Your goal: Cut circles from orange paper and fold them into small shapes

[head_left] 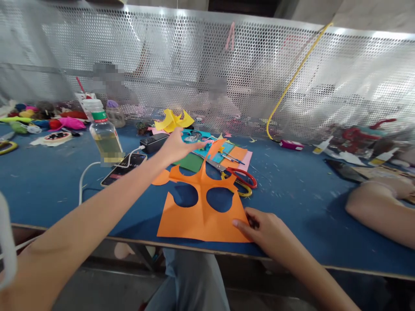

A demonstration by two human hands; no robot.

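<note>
An orange paper sheet (201, 207) with round holes cut in it lies on the blue table (292, 185) near the front edge. My right hand (264, 229) rests on its near right corner, fingers curled and pressing the paper down. My left hand (180, 144) reaches far out over the pile of coloured papers (223, 155), fingers stretched toward a small tape dispenser (193, 137); nothing shows in it. Red-handled scissors (241, 176) and yellow-handled scissors (238, 190) lie just beyond the orange sheet.
A plastic bottle (103, 136), a phone (123, 168) on a white cable and a black box (154, 141) stand left. A yellow folded paper shape (175, 121) sits at the back. Another person's arm (379, 211) lies at right. A perforated metal screen (207, 65) bounds the table.
</note>
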